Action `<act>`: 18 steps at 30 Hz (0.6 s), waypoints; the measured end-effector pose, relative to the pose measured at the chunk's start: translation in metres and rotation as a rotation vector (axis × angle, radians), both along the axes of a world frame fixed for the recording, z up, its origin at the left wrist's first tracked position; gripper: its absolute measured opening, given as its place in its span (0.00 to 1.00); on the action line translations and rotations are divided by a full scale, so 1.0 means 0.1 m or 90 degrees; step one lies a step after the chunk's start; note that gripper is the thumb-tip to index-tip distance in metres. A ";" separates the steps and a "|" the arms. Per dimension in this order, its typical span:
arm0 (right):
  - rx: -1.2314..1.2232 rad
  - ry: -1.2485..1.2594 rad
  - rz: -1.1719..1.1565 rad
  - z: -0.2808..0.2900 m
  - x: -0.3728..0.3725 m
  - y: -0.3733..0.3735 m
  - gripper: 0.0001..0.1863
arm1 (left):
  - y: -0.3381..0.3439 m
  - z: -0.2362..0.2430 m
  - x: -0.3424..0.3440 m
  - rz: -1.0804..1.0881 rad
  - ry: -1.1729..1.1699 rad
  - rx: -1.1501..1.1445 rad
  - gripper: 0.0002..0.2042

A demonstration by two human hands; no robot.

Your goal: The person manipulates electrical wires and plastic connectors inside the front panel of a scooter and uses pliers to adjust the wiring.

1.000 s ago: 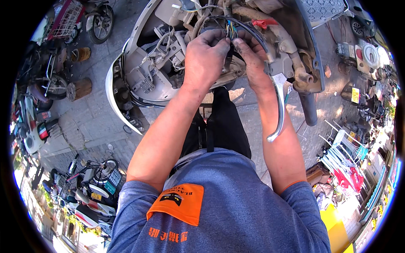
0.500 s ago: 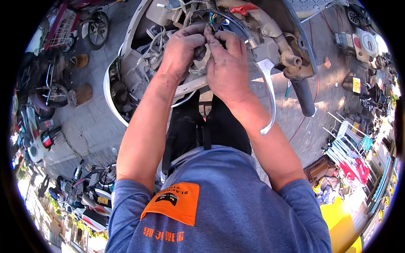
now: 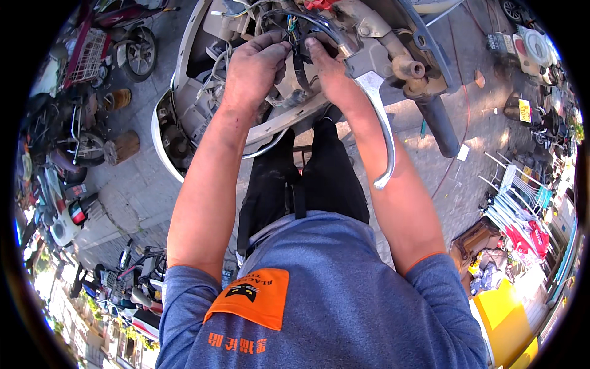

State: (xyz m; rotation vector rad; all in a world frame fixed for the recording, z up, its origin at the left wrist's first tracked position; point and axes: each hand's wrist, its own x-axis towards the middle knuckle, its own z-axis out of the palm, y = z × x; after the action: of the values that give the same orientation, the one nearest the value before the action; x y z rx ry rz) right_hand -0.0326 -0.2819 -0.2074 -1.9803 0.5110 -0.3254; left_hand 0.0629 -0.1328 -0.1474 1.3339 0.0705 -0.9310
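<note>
Scooter (image 3: 184, 117), white body, front cowling off, fills the upper middle of the head view; inner frame and wiring exposed. Paved ground (image 3: 135, 203) around it, with parked bikes (image 3: 80, 147) at far left and a rack of hanging cloths (image 3: 522, 209) at right. Handlebar grip (image 3: 439, 126), dark, slants down to the right of the open head; silver brake lever (image 3: 381, 132) curves down from its mount, lying just beside the right forearm. Both forearms reach up from the lower edge into the exposed head of the scooter. Left hand (image 3: 252, 64): knuckles up, fingers curled down into the cavity, fingertips near the wire bundle (image 3: 292, 27) (multicoloured strands, black sheath). Right hand (image 3: 326, 67): thumb and fingers pinched on a black cable or strap (image 3: 301, 64) that runs down from the bundle. The two hands sit close together, fingertips nearly meeting at the wires; whether the left hand actually grips a wire cannot be told, its fingers being hidden by its own back. Wire bundle location: top centre, between the two hands and just above them.
</note>
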 end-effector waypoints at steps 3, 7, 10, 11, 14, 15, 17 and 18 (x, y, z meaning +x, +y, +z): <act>0.104 -0.028 -0.001 -0.03 0.13 -0.01 0.10 | 0.01 0.02 0.05 -0.024 -0.001 0.015 0.10; 0.088 0.000 -0.007 -0.02 0.17 -0.03 0.12 | 0.04 0.01 0.07 -0.030 0.009 0.028 0.09; 0.039 -0.018 0.000 0.00 0.13 -0.07 0.15 | 0.03 0.01 0.05 -0.017 0.015 0.016 0.08; 0.047 -0.036 -0.001 -0.04 0.13 -0.09 0.15 | 0.02 0.02 0.05 -0.015 0.017 0.012 0.08; 0.007 -0.029 0.034 -0.05 0.13 -0.16 0.15 | 0.03 -0.03 0.09 -0.014 0.047 -0.017 0.07; 0.002 -0.017 0.039 -0.04 0.12 -0.16 0.15 | 0.02 -0.04 0.10 -0.017 0.041 -0.017 0.07; 0.011 0.005 0.039 0.05 0.12 -0.13 0.15 | 0.03 -0.06 0.13 -0.024 0.029 -0.015 0.07; 0.026 0.016 0.033 0.09 0.12 -0.11 0.16 | 0.05 -0.07 0.13 -0.026 0.028 -0.006 0.06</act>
State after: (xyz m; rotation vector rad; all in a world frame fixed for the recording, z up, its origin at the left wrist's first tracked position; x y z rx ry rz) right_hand -0.0209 -0.2928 -0.1982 -1.9577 0.4779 -0.2554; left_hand 0.0761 -0.1283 -0.1543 1.3100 0.0725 -0.9950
